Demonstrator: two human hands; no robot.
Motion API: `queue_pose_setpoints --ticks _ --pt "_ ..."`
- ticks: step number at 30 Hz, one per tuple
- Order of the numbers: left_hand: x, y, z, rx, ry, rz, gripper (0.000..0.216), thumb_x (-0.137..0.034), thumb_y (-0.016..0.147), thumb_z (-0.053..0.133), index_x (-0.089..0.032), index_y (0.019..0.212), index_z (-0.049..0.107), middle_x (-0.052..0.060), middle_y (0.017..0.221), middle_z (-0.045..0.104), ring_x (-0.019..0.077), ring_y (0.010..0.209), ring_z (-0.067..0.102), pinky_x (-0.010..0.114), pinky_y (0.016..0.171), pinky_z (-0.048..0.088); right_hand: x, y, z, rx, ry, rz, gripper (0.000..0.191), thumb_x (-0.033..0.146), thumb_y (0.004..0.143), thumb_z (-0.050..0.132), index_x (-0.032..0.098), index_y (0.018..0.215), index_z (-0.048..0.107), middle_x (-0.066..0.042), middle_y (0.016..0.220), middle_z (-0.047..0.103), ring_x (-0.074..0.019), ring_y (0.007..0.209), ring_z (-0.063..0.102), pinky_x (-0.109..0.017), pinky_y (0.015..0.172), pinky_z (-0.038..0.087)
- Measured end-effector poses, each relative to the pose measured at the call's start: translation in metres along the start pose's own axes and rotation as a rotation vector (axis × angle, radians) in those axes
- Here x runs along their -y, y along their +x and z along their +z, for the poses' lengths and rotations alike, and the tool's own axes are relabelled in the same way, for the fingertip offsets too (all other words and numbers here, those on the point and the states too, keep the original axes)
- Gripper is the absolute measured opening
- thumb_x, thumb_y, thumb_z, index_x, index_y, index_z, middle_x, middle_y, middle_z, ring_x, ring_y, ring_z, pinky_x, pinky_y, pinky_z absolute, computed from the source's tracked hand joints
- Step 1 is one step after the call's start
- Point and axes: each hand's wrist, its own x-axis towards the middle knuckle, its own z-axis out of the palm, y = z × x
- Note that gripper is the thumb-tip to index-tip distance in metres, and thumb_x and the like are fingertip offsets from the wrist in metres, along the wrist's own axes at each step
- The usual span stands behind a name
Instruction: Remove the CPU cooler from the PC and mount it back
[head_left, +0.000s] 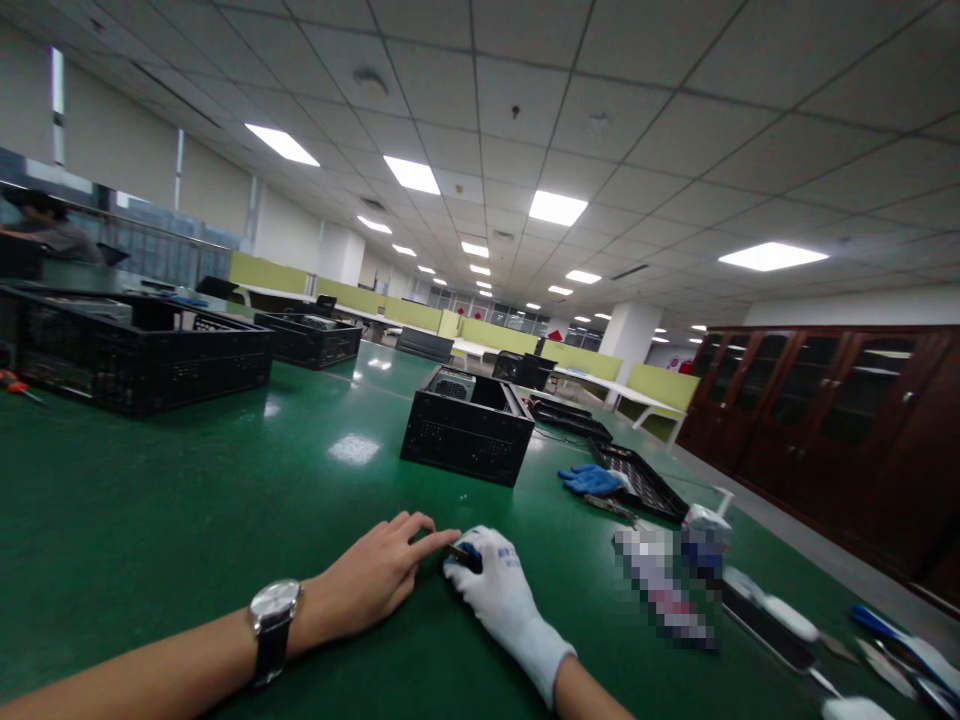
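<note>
My left hand [379, 575] is bare, with a wristwatch [273, 612] on the wrist, and rests on the green table [187, 500]. Its index finger stretches right and touches my right hand [499, 590], which wears a white glove. Between the two hands sits a small dark object [465, 555] with a blue part, pinched by the gloved fingertips. What it is I cannot tell.
A black open computer case [466, 425] stands beyond my hands. Blue gloves [592, 480] and a black panel [637, 480] lie to the right, tools [787, 620] nearer right. More black cases [142, 355] sit far left. A person [45, 225] is at far left.
</note>
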Motion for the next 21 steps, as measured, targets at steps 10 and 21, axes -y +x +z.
queue_pose_setpoints --ticks 10,21 --pt "0.003 -0.001 -0.002 0.01 0.036 -0.049 0.032 -0.009 0.09 0.049 -0.027 0.109 0.067 0.006 0.132 0.055 0.0285 0.115 0.054 0.051 0.099 0.048 0.007 -0.003 -0.01 -0.126 0.081 -0.035 0.007 0.023 0.085 0.066 0.018 0.086 0.071 -0.005 0.089 0.068 -0.0225 0.088 0.064 -0.032 0.082 0.047" --pt "0.0 0.001 -0.002 -0.01 -0.002 -0.055 0.072 -0.006 0.09 0.043 -0.036 0.153 0.025 0.005 0.136 0.053 0.0251 0.119 0.053 0.049 0.105 0.046 0.0 -0.002 -0.002 -0.029 0.021 -0.011 0.006 0.021 0.083 0.069 0.018 0.085 0.073 -0.007 0.092 0.07 -0.0252 0.091 0.064 -0.035 0.084 0.048"
